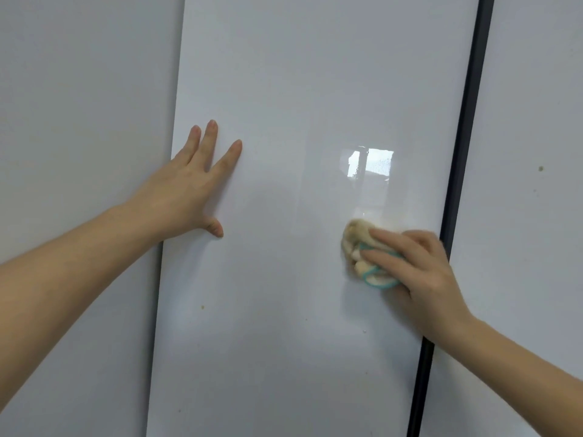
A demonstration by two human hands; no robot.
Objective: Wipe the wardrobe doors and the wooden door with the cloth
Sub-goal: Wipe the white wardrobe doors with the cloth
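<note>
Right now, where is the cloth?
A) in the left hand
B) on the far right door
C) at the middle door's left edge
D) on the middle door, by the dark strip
D: the right hand holds the cloth against the middle door beside the dark strip; the left hand lies flat, empty.

Window refl. [370, 164], black vert. strip [451, 200]

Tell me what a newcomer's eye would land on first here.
The bright window reflection on the glossy white middle wardrobe door draws the eye first, right of centre. Just below it, the right hand holds a crumpled beige cloth with teal edging against the door, beside a dark vertical strip. The left hand rests flat, fingers spread, on that door's left edge.
</note>
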